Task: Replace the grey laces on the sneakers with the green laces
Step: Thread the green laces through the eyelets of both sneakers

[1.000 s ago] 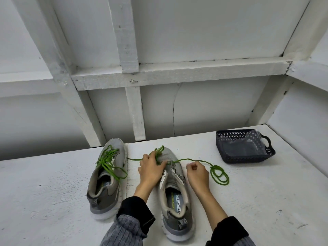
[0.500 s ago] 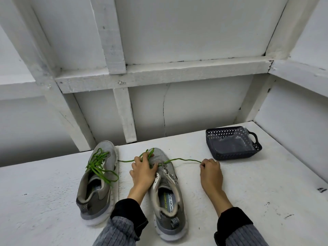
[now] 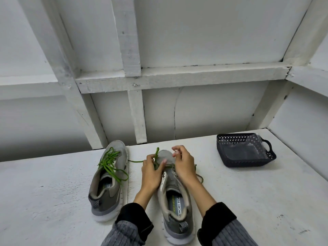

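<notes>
Two grey sneakers stand side by side on the white table (image 3: 53, 201), toes pointing away from me. The left sneaker (image 3: 108, 181) is laced with a green lace (image 3: 111, 165), its ends loose over the opening. The right sneaker (image 3: 175, 206) has a second green lace (image 3: 157, 155) at its lowest eyelets near the toe. My left hand (image 3: 152, 173) pinches this lace on the shoe's left side. My right hand (image 3: 183, 164) rests on the right side of the eyelets, fingers curled at the lace; the rest of the lace trails out behind both hands.
A dark perforated plastic basket (image 3: 245, 159) with a clear bag inside sits at the back right of the table. White wooden wall framing (image 3: 177, 77) rises right behind the shoes. A side wall closes the table's right edge.
My right hand, which had pulled the lace out to the right, has come back to the right sneaker's eyelets. The left hand stays at the toe end. The lace is shorter on the right.
</notes>
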Tool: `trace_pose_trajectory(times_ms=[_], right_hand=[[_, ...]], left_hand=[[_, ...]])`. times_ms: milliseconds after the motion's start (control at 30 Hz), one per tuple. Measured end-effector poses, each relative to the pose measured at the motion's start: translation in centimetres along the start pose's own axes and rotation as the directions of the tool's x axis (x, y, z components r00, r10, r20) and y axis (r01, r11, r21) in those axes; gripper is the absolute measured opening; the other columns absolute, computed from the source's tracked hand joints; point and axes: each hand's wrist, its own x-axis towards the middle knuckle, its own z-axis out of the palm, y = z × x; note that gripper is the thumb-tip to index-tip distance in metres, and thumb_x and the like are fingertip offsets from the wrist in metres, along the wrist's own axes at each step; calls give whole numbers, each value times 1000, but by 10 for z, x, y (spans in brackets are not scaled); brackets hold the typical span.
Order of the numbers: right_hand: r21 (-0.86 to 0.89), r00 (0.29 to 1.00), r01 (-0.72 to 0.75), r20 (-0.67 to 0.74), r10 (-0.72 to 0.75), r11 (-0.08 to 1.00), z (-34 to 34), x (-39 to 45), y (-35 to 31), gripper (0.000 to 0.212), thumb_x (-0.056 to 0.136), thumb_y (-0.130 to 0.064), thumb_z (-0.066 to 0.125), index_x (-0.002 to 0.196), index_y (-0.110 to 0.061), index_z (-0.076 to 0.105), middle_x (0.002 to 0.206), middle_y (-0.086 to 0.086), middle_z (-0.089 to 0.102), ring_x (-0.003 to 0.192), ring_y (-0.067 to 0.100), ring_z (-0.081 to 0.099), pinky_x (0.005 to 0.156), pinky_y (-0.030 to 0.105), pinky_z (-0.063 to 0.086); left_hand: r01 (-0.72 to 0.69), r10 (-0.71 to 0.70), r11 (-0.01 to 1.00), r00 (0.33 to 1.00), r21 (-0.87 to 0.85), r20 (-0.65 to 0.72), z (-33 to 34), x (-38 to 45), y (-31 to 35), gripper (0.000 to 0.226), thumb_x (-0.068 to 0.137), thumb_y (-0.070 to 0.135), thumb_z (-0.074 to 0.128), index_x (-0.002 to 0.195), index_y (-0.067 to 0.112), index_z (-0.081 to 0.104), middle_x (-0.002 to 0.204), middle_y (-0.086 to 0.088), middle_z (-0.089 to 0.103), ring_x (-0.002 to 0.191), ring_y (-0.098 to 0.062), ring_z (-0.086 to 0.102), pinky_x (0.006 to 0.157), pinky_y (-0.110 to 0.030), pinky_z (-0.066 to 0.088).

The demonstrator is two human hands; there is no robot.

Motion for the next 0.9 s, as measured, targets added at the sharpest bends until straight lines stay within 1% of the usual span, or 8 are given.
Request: trace_pose_trajectory(times_ms=[67, 133, 233, 333, 500, 600, 767, 900], right_hand=[[-39, 997, -72, 33, 74, 997, 9, -4, 15, 21, 96, -2, 44, 108, -10, 59, 86, 2, 67, 84, 16, 60, 68, 19, 35], [-54, 993, -110, 40, 112, 992, 11, -3, 23, 16, 95, -1, 47, 103, -12, 56, 87, 3, 70, 85, 17, 63, 67, 21, 36], [-53, 992, -103, 62, 106, 993, 12, -2, 26, 18, 93, 1, 49, 89, -15, 55, 83, 2, 68, 82, 15, 63, 62, 8, 39], [-25, 994, -95, 61, 96, 995, 13, -2, 27, 18, 93, 3, 50, 88, -13, 57, 79, 0, 66, 79, 13, 64, 63, 4, 41], [25, 991, -119, 71, 117, 993, 13, -2, 31, 19, 94, 2, 49, 89, -14, 57, 84, 1, 69, 80, 6, 64, 63, 4, 42], [32, 991, -122, 65, 120, 992, 14, -2, 33, 19, 94, 1, 49, 89, -15, 57, 83, 1, 69, 81, 8, 66, 63, 6, 43], [38, 990, -126, 64, 123, 991, 15, -2, 33, 19, 95, 1, 49, 89, -15, 57, 84, 2, 68, 81, 7, 65, 63, 4, 43], [35, 991, -120, 59, 118, 992, 15, -2, 34, 17, 95, 0, 49, 89, -13, 57, 83, 3, 69, 79, 7, 64, 62, 4, 42]], left_hand=[[12, -31, 985, 994, -173, -103, -8, -9, 3, 30, 95, 51, 45, 108, 24, 53, 97, 4, 63, 93, -14, 61, 79, -25, 46], [15, -51, 984, 979, -179, -198, -15, -9, 0, 33, 103, 45, 30, 107, 25, 56, 95, 4, 66, 91, -17, 63, 81, -34, 49], [16, 11, 993, 974, 116, -225, -26, 7, 0, 25, 100, 18, 37, 115, 16, 58, 107, -7, 67, 103, -29, 61, 83, -37, 47], [88, -30, 925, 987, 369, -160, -35, 22, 14, 41, 92, 5, 42, 132, 11, 40, 108, -16, 64, 101, -38, 59, 72, -35, 37], [43, -7, 612, 999, 790, -50, -49, 51, 23, 46, 89, -3, 45, 132, 11, 40, 112, -13, 62, 102, -36, 62, 75, -39, 47], [2, -6, 464, 1000, 886, 1, -57, 65, 28, 47, 84, -6, 52, 127, 12, 47, 112, -9, 63, 104, -30, 63, 73, -35, 46], [-111, -78, 115, 990, 987, 120, -66, 75, 16, 35, 90, 9, 52, 123, 19, 57, 127, -5, 57, 127, -29, 43, 100, -40, 36], [-179, -33, 2, 983, 984, 179, -66, 77, 10, 35, 91, 12, 51, 124, 21, 56, 129, -1, 56, 129, -28, 36, 101, -40, 31]])
